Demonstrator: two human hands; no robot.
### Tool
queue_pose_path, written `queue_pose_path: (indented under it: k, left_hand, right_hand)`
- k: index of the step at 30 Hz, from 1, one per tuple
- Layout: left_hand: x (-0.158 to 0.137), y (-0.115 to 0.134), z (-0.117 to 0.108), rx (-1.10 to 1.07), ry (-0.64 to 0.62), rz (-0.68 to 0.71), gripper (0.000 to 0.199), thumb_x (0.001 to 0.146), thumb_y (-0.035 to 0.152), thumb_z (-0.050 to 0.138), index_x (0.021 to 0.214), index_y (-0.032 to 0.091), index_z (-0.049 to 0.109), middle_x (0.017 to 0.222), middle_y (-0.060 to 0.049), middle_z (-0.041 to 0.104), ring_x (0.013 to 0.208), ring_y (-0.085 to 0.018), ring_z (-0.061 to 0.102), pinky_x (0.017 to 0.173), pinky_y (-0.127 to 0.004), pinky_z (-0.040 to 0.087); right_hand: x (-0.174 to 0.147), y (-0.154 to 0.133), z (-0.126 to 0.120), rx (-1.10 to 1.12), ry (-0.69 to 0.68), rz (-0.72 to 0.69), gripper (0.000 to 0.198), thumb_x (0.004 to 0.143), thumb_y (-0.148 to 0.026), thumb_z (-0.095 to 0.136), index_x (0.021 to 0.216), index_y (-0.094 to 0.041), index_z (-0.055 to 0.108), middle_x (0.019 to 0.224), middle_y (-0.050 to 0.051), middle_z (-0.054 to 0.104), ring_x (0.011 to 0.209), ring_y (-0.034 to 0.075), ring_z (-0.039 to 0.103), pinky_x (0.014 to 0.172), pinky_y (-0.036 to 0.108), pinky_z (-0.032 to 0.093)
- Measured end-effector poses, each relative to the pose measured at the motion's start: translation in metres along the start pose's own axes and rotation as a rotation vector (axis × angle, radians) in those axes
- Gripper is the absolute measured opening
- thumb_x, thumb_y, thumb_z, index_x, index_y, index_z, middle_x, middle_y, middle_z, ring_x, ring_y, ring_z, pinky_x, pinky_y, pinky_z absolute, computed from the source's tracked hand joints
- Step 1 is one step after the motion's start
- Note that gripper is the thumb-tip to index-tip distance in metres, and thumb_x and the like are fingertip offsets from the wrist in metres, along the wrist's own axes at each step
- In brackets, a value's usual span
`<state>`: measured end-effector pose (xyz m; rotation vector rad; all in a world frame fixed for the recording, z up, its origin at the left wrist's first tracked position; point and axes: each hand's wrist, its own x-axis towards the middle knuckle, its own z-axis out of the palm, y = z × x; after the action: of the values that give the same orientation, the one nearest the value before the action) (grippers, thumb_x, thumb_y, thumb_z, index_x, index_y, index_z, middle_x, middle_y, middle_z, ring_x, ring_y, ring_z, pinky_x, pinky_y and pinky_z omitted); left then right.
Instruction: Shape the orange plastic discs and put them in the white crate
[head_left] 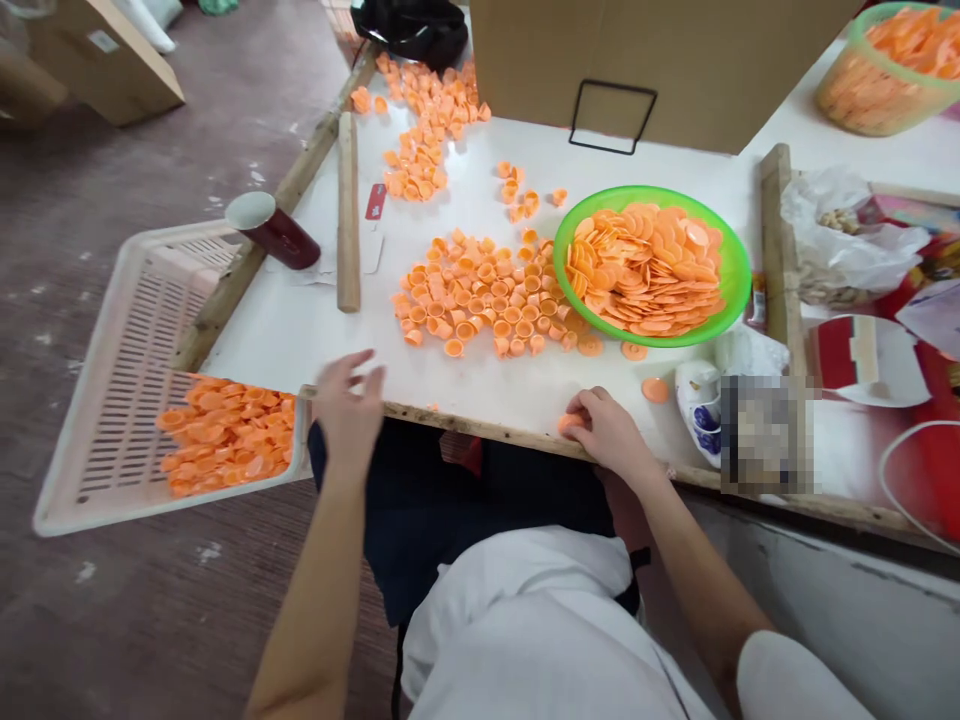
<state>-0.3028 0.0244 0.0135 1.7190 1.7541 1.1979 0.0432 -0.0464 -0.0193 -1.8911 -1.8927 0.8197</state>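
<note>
My left hand (349, 405) is over the table's front edge with its fingers apart and nothing in them. Close to that edge on the right, my right hand (604, 428) has its fingers closed on an orange plastic disc (570, 424), partly covered by the fingertips. A green bowl (739, 290) full of flat orange discs (645, 270) stands beyond it. Left of the bowl lies a pile of small orange plastic cups (487, 290). Several loose discs lie by the bowl, one orange disc (655, 389) to the right of my right hand.
A pale plastic basket (97, 430) with orange pieces (225, 430) hangs at the table's left. A dark red mug (289, 238) and a wooden strip (348, 210) lie nearby. A cardboard box (675, 60) stands behind; more cups (427, 120) lie at the back left.
</note>
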Motion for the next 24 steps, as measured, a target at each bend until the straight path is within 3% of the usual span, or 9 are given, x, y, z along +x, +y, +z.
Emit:
queue_pose_path:
  k: [4, 7, 9, 12, 16, 19, 24]
  left_hand:
    - [0.001, 0.022, 0.075, 0.083, -0.069, 0.069, 0.029, 0.075, 0.026, 0.067, 0.103, 0.020, 0.066, 0.100, -0.010, 0.061, 0.098, -0.026, 0.056, 0.078, -0.038, 0.051]
    - [0.010, 0.013, 0.100, 0.151, -0.119, 0.110, 0.020, 0.070, 0.020, 0.071, 0.090, 0.019, 0.069, 0.095, -0.010, 0.061, 0.097, -0.028, 0.056, 0.085, -0.040, 0.047]
    - [0.014, 0.007, 0.104, 0.134, -0.138, 0.080, 0.008, 0.072, 0.023, 0.070, 0.078, 0.018, 0.067, 0.087, -0.008, 0.062, 0.089, -0.025, 0.058, 0.085, -0.039, 0.046]
    - [0.006, 0.012, 0.100, -0.070, -0.194, -0.096, 0.016, 0.078, 0.034, 0.065, 0.073, 0.018, 0.063, 0.073, -0.004, 0.063, 0.070, -0.019, 0.057, 0.073, -0.033, 0.047]
    - [-0.024, 0.043, 0.102, -0.490, -0.460, -0.336, 0.029, 0.072, 0.046, 0.069, 0.069, 0.018, 0.061, 0.061, -0.001, 0.061, 0.057, -0.014, 0.055, 0.059, -0.028, 0.047]
    - [-0.040, 0.062, 0.109, -0.636, -0.642, -0.449, 0.033, 0.071, 0.048, 0.069, 0.071, 0.016, 0.060, 0.063, -0.001, 0.062, 0.058, -0.013, 0.056, 0.059, -0.026, 0.048]
    - [-0.048, 0.071, 0.115, -0.712, -0.618, -0.542, 0.031, 0.075, 0.044, 0.068, 0.078, 0.014, 0.060, 0.070, -0.001, 0.063, 0.064, -0.012, 0.059, 0.067, -0.026, 0.050]
  right_hand:
    - [0.000, 0.001, -0.004, 0.106, -0.016, 0.014, 0.006, 0.079, -0.024, 0.060, 0.080, -0.021, 0.055, 0.078, 0.001, 0.061, 0.071, 0.017, 0.057, 0.067, 0.031, 0.045]
    - [-0.002, 0.005, -0.002, 0.259, 0.042, 0.036, 0.011, 0.080, -0.031, 0.061, 0.083, -0.021, 0.057, 0.076, 0.000, 0.063, 0.067, 0.016, 0.057, 0.064, 0.031, 0.046]
    - [-0.002, 0.008, 0.003, 0.357, 0.083, 0.045, 0.016, 0.081, -0.035, 0.062, 0.087, -0.021, 0.060, 0.078, 0.002, 0.065, 0.068, 0.017, 0.058, 0.064, 0.032, 0.047]
    - [0.001, 0.009, 0.013, 0.542, 0.088, 0.073, 0.023, 0.080, -0.039, 0.065, 0.091, -0.020, 0.063, 0.080, 0.003, 0.066, 0.070, 0.017, 0.060, 0.066, 0.032, 0.049]
    - [0.013, -0.003, 0.029, 0.855, 0.033, 0.123, 0.030, 0.077, -0.042, 0.069, 0.095, -0.019, 0.061, 0.085, 0.004, 0.066, 0.073, 0.016, 0.062, 0.065, 0.031, 0.053]
    - [0.022, -0.021, 0.035, 0.996, -0.009, 0.121, 0.033, 0.074, -0.044, 0.072, 0.091, -0.019, 0.059, 0.083, 0.002, 0.064, 0.074, 0.016, 0.062, 0.065, 0.031, 0.055]
    - [0.022, -0.041, 0.033, 1.101, -0.018, 0.109, 0.031, 0.072, -0.042, 0.075, 0.084, -0.020, 0.056, 0.077, -0.001, 0.061, 0.068, 0.013, 0.061, 0.064, 0.029, 0.054]
